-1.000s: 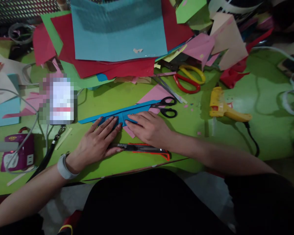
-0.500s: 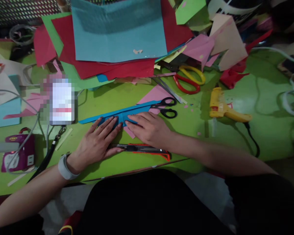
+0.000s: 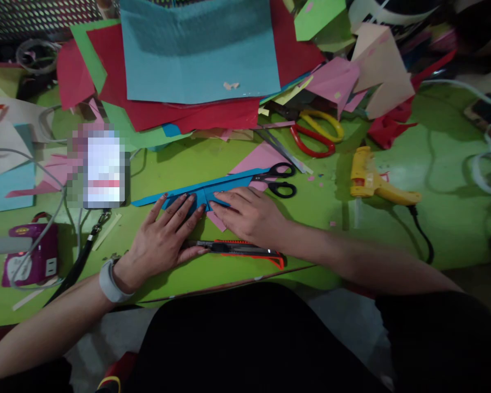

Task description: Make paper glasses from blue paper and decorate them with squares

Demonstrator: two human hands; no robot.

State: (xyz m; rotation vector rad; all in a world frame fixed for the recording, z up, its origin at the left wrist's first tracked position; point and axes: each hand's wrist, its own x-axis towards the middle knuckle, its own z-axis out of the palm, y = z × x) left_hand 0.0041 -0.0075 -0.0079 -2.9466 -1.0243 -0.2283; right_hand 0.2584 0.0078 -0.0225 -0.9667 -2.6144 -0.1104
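Observation:
A folded strip of blue paper (image 3: 229,180) lies slantwise on the green table. My left hand (image 3: 163,229) rests flat on its left part, fingers spread. On its right part lies my right hand (image 3: 251,215), fingers stretched out and pressing down, with the tips near those of the left. Black-handled scissors (image 3: 284,180) sit at the strip's right end, their blades partly hidden. Just below my hands is an orange and black utility knife (image 3: 245,249), its tip close to my left thumb. A pink paper piece (image 3: 253,158) shows behind the strip.
A stack of coloured paper (image 3: 200,60) stands at the back. Red and yellow handled scissors (image 3: 315,136) lie right of it. A yellow glue gun (image 3: 366,177) with a cord is at right. A blurred phone (image 3: 103,169) and a purple power adapter (image 3: 33,251) are at left.
My left hand's fingers have shifted very slightly on the blue paper. Otherwise, both hands and the things around them stay as they were.

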